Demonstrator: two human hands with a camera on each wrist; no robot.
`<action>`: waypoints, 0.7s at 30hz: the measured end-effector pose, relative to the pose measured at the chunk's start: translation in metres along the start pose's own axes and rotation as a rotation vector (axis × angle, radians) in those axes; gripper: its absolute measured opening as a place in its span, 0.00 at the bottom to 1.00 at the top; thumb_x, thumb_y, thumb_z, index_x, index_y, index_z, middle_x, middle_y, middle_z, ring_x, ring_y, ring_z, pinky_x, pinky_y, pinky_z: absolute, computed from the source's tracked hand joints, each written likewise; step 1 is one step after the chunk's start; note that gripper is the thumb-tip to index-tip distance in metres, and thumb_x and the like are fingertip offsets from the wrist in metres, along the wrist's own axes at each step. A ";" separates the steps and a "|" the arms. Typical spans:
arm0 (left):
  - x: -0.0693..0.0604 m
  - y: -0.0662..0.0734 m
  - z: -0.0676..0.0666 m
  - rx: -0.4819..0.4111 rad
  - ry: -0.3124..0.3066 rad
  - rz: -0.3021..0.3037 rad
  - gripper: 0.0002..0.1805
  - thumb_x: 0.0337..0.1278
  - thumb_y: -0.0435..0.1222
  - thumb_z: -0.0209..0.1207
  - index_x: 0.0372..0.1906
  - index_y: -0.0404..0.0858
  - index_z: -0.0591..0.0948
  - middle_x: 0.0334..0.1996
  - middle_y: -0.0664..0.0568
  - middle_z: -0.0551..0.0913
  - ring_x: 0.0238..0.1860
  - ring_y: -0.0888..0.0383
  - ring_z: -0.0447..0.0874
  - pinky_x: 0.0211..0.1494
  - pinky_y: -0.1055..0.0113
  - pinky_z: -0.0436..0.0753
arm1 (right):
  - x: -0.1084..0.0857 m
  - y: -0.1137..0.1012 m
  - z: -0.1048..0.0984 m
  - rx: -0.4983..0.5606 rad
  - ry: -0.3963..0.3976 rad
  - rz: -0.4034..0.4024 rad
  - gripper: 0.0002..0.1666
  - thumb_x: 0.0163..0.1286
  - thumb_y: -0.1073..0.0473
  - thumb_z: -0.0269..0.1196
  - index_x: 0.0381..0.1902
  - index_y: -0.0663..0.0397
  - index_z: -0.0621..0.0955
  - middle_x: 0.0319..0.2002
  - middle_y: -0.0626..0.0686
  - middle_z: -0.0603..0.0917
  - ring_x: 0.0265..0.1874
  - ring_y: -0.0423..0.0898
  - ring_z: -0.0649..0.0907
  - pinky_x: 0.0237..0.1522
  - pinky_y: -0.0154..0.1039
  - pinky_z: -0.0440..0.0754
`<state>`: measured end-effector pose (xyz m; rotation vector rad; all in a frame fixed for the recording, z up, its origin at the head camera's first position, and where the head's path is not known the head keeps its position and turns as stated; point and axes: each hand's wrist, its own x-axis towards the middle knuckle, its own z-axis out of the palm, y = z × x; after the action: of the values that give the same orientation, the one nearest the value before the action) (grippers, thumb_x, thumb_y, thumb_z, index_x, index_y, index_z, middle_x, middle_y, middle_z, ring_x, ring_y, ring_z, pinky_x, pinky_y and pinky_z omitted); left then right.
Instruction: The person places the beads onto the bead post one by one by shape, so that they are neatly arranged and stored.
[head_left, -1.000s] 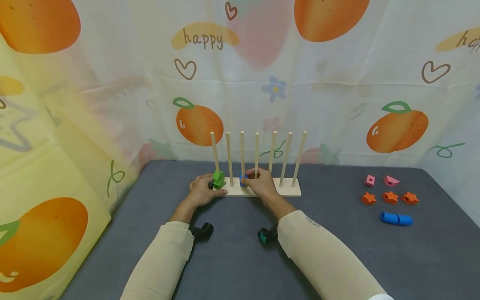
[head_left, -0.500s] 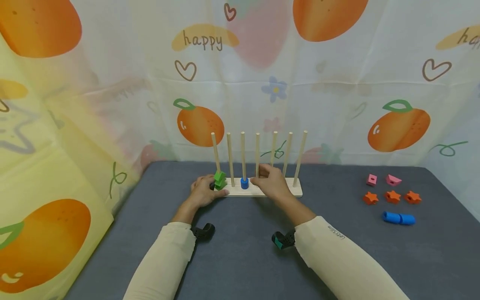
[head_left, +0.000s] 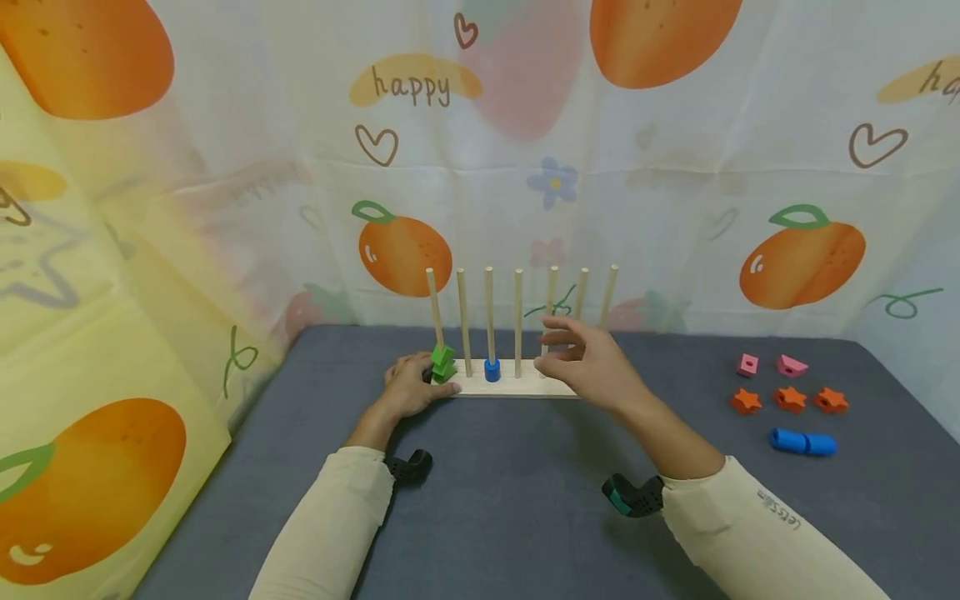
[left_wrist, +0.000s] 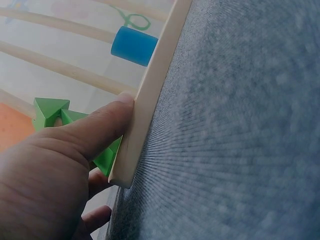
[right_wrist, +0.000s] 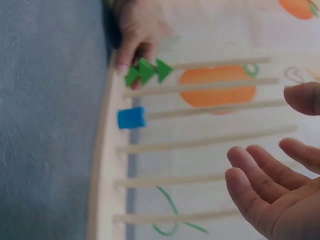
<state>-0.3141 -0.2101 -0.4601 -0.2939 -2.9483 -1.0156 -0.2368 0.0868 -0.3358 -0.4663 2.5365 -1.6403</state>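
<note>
A pale wooden peg board [head_left: 510, 387] with several upright pegs stands on the table. My left hand [head_left: 408, 388] grips its left end, the thumb on the base's front edge and other fingers behind the end. Green triangular blocks [head_left: 442, 363] are stacked on the leftmost peg, beside that thumb. On the third peg a blue cylinder block [head_left: 492, 370] sits down at the base; it also shows in the left wrist view [left_wrist: 134, 46]. My right hand [head_left: 592, 358] hovers before the right-hand pegs, fingers loosely bent and holding nothing. It hides the lower parts of those pegs.
On the right side of the grey table [head_left: 510, 517] lie two pink blocks, one cube-like [head_left: 747, 365] and one triangular [head_left: 792, 366]. Nearer are orange star blocks [head_left: 791, 399] in a row, then two blue cylinders [head_left: 804, 442] end to end. A printed curtain [head_left: 645, 192] hangs behind.
My right hand has let go of the blue cylinder block, which stays on the third peg, and has moved right with its fingers spreading. The left hand keeps its place on the board.
</note>
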 end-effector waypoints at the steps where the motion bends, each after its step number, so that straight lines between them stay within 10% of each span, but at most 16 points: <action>1: 0.000 0.000 0.000 0.001 0.000 -0.001 0.29 0.49 0.49 0.71 0.56 0.39 0.81 0.64 0.42 0.71 0.67 0.41 0.57 0.66 0.42 0.45 | -0.004 -0.001 -0.004 -0.006 -0.002 -0.013 0.36 0.67 0.57 0.64 0.71 0.49 0.66 0.60 0.59 0.74 0.54 0.56 0.77 0.49 0.52 0.77; 10: -0.001 0.001 0.001 0.004 -0.002 -0.015 0.31 0.50 0.49 0.71 0.57 0.36 0.80 0.64 0.41 0.70 0.67 0.41 0.56 0.67 0.43 0.44 | -0.038 -0.008 -0.046 -0.104 0.068 -0.156 0.36 0.69 0.56 0.63 0.72 0.51 0.64 0.59 0.58 0.74 0.53 0.55 0.77 0.50 0.52 0.77; 21: -0.002 0.002 0.000 -0.002 0.007 -0.014 0.30 0.49 0.49 0.71 0.56 0.38 0.81 0.63 0.42 0.71 0.66 0.42 0.58 0.66 0.43 0.45 | -0.081 -0.007 -0.089 -0.203 0.235 -0.239 0.34 0.68 0.64 0.64 0.70 0.45 0.68 0.56 0.51 0.77 0.51 0.42 0.78 0.46 0.29 0.75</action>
<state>-0.3121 -0.2090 -0.4589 -0.2701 -2.9468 -1.0195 -0.1794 0.1857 -0.2994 -0.6522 2.9393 -1.6010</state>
